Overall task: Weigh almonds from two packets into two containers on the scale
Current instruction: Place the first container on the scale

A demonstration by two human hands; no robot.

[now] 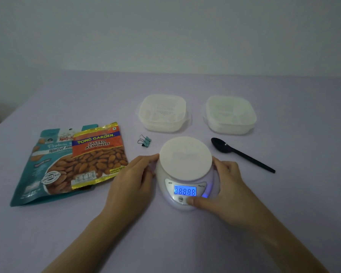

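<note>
A white kitchen scale with a round platform sits in front of me, its blue display lit with all digits showing. My left hand rests against the scale's left side with fingers fairly straight. My right hand cups the scale's right side, and its thumb presses a button below the display. Two empty white square containers stand behind the scale. At the left lie a teal packet of roasted almonds and, overlapping it, an orange packet of salted almonds.
A black plastic spoon lies to the right of the scale, its bowl toward the containers. A small teal binder clip lies between the packets and the scale. The table has a pale lilac cover, with a wall behind.
</note>
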